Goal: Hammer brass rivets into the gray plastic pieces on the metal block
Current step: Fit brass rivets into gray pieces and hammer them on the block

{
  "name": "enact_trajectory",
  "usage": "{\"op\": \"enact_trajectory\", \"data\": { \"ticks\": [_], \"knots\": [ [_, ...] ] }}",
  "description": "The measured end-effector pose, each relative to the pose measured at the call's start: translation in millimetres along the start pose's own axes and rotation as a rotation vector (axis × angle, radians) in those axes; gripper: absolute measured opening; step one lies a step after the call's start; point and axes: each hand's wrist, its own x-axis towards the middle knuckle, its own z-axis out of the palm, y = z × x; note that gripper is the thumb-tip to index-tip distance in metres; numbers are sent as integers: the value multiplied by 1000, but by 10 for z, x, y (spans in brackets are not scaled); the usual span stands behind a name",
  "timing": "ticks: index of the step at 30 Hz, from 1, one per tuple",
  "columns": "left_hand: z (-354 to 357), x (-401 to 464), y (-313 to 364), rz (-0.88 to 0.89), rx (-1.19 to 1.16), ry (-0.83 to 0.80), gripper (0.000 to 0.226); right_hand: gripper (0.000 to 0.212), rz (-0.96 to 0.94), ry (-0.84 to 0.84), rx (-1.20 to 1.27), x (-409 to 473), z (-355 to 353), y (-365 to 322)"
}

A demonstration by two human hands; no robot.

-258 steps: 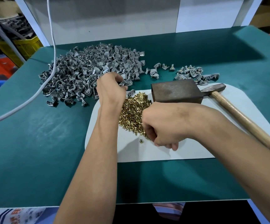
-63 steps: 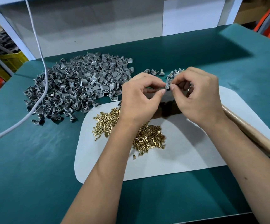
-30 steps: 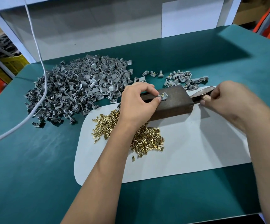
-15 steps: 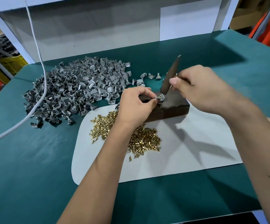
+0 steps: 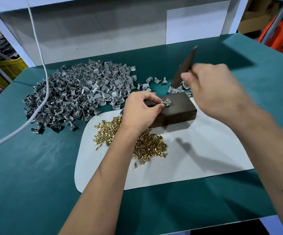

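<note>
Your left hand pinched the gray plastic piece with its rivet on the metal block; your right hand gripped the hammer, head raised above the block, blurred

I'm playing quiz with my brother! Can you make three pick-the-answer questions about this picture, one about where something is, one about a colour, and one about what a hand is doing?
1. Where is the big pile of gray plastic pieces?
A) left of the metal block
B) on the white mat
C) right of the hammer

2. What colour is the table?
A) red
B) teal green
C) yellow

3. What is the right hand doing?
A) lying flat on the table
B) scooping rivets
C) holding the hammer raised

Answers: 1 A, the pile lies left of the metal block. 2 B, its cover is teal green. 3 C, the hammer's head is up above the block.
</note>
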Motion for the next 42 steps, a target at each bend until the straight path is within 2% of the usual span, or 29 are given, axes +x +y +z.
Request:
{"op": "enact_trajectory", "data": {
  "ticks": [1, 2, 5, 6, 8, 10, 11, 14, 15, 17, 19, 20, 23, 24, 26, 29, 30, 33, 34, 36, 38, 39, 42],
  "knots": [
    [-2, 4, 4, 3, 15, -1, 10, 32, -24, 80, 58, -20, 2, -31],
    [-6, 7, 3, 8, 22, -5, 10, 32, -49, 88, 72, -36, 27, -68],
    [-14, 2, -9, 16, -15, -21, 14, 23, -47, -196, -71, -60, 147, -137],
    [-10, 1, -12, 18, -21, -26, 15, 22, -55, -232, -112, -54, 145, -133],
    [-4, 5, -25, 25, -11, -19, 13, 24, -71, -157, -132, -30, 95, -102],
    [5, 15, -40, 21, -5, -7, 11, 26, -69, 43, -14, -64, 82, -85],
    [8, 25, -51, 20, -8, -5, 11, 27, -68, 62, 29, -83, 98, -97],
    [13, 28, -68, 27, -53, -19, 15, 24, -41, -202, -90, -64, 156, -133],
    [16, 25, -63, 28, -56, -24, 14, 25, -48, -238, -138, -25, 122, -127],
    [17, 28, -71, 36, -31, -20, 11, 26, -61, -172, -190, 51, 34, -126],
    [18, 34, -82, 40, -4, -8, 8, 27, -30, 41, -85, 42, 36, -108],
    [20, 38, -91, 40, -7, -4, 8, 28, -12, 71, -37, 12, 62, -123],
    [25, 36, -84, 44, -57, -10, 12, 26, 6, -192, -106, -42, 184, -129],
    [28, 25, -71, 45, -64, -12, 13, 26, 14, -232, -140, -21, 157, -119],
    [17, 11, -47, 44, -50, -7, 12, 27, 0, -188, -204, 53, 71, -111],
    [12, 23, -63, 58, 1, -5, 12, 29, 38, 84, -94, 41, 62, -123],
    [13, 25, -74, 65, 4, -1, 11, 30, 34, 82, -63, 16, 94, -148],
    [13, 17, -56, 78, -31, -15, 6, 29, -12, -172, -151, -44, 191, -135],
    [15, 15, -47, 80, -32, -21, 5, 30, -14, -185, -179, -22, 162, -122],
    [5, 15, -49, 81, -15, -20, 5, 31, -21, -96, -213, 21, 102, -116],
    [9, 28, -68, 80, -10, -18, 6, 32, 16, 84, -114, 18, 92, -131],
    [13, 32, -78, 79, -12, -13, 7, 32, 18, 92, -70, 7, 105, -161],
    [21, 27, -85, 79, -48, -10, 9, 27, -4, -163, -145, -24, 183, -178]
  ]
}}
